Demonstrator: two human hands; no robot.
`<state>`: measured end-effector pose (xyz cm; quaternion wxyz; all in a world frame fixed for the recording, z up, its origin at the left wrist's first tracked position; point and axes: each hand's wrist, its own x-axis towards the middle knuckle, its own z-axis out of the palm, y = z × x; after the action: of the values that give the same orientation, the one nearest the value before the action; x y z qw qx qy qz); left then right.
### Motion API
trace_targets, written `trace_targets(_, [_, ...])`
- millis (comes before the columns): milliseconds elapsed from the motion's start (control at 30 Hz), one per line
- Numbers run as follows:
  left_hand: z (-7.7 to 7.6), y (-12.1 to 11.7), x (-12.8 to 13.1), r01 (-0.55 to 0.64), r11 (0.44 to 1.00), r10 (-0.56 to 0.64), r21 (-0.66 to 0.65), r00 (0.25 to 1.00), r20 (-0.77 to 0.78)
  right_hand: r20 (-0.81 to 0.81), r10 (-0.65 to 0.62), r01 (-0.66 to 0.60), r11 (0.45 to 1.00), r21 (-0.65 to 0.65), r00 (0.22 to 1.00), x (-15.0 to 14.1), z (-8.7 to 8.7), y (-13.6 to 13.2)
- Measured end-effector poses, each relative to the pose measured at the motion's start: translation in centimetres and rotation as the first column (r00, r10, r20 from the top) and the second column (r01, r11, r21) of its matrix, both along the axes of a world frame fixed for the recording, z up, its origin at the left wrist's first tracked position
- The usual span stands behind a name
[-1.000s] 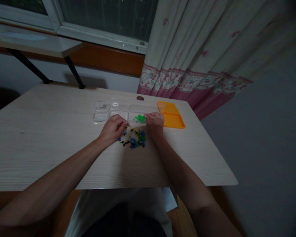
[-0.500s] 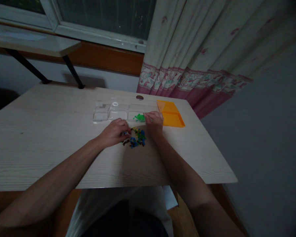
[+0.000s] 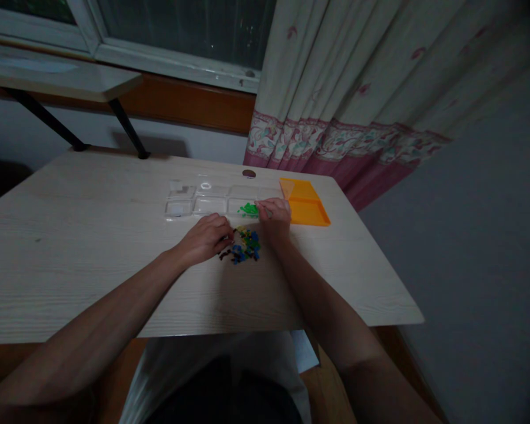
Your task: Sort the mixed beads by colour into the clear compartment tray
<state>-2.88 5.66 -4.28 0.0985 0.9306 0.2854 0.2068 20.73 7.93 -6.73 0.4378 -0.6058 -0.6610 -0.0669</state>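
One pile point(image 3: 246, 246), one clear tray point(image 3: 210, 205).
Left hand point(image 3: 207, 237) curled palm-down at pile's left; right hand point(image 3: 275, 215) pinched narrow by green bits point(image 3: 248, 209); can't tell if holding.

**Open way at 6 o'clock**

From the mixed pile point(image 3: 247, 247), the bare surface point(image 3: 83, 235) gives passage toward 6 o'clock, between the forearms point(image 3: 322, 300). The left hand point(image 3: 206, 237) blocks 9 o'clock, the right hand point(image 3: 276, 217) 1 o'clock; the clear tray point(image 3: 179, 216) stands at 11 o'clock.

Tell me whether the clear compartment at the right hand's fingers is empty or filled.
Partly filled: green pieces lie in the clear compartment, with bare plastic showing left of them. The right hand hides its other end.
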Motion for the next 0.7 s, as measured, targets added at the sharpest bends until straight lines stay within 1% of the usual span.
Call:
trace_targets(100, [-0.2,0.0,0.1,-0.004,1.0,0.004,0.017,1.0,0.005,0.01,0.007,-0.007,1.0,0.006,1.0,0.0,0.0,0.0])
trace_targets(167, [-0.2,0.0,0.1,-0.022,0.999,0.021,0.023,0.999,0.039,0.014,0.008,-0.009,1.0,0.005,1.0,0.0,0.0,0.0])
trace_targets(300, [0.1,0.1,0.1,-0.103,0.994,0.098,0.024,0.985,0.14,0.001,0.019,-0.019,1.0,0.024,1.0,-0.1,0.1,-0.1])
trace_targets(400, [0.2,0.2,0.1,-0.171,0.985,0.169,-0.01,0.956,0.239,0.006,0.044,-0.044,0.998,0.052,0.999,-0.4,0.6,-0.5])
trace_targets(467, [0.3,0.2,0.1,-0.203,0.977,0.214,-0.067,0.925,0.314,0.025,0.083,-0.084,0.994,0.064,0.996,-0.8,1.2,-1.1])
trace_targets(567, [0.3,0.3,0.3,-0.219,0.954,0.287,-0.206,0.868,0.406,0.085,0.177,-0.182,0.982,0.054,0.98,-1.6,2.1,-2.1])
trace_targets(700, [0.3,0.3,0.5,-0.203,0.901,0.374,-0.383,0.811,0.45,0.178,0.291,-0.301,0.953,0.032,0.94,-2.6,2.9,-3.3])
